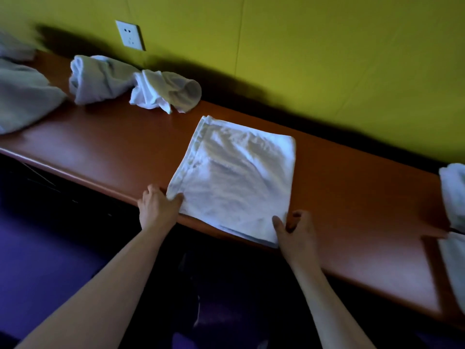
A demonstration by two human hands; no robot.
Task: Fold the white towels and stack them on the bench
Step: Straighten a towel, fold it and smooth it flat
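Note:
A white towel (236, 177) lies folded into a flat square on the reddish-brown bench (113, 152), its near edge at the bench's front lip. My left hand (158, 207) pinches the towel's near left corner, thumb on top. My right hand (294, 230) grips the near right corner, thumb on the cloth and fingers curled beside it. Two crumpled white towels (100, 79) (166, 90) lie farther back on the left near the wall.
A larger pale cloth heap (22, 96) covers the bench's far left end. More white towels (454, 192) sit at the right edge. A yellow-green wall with a white socket (129, 35) backs the bench. The dark floor lies below the front lip.

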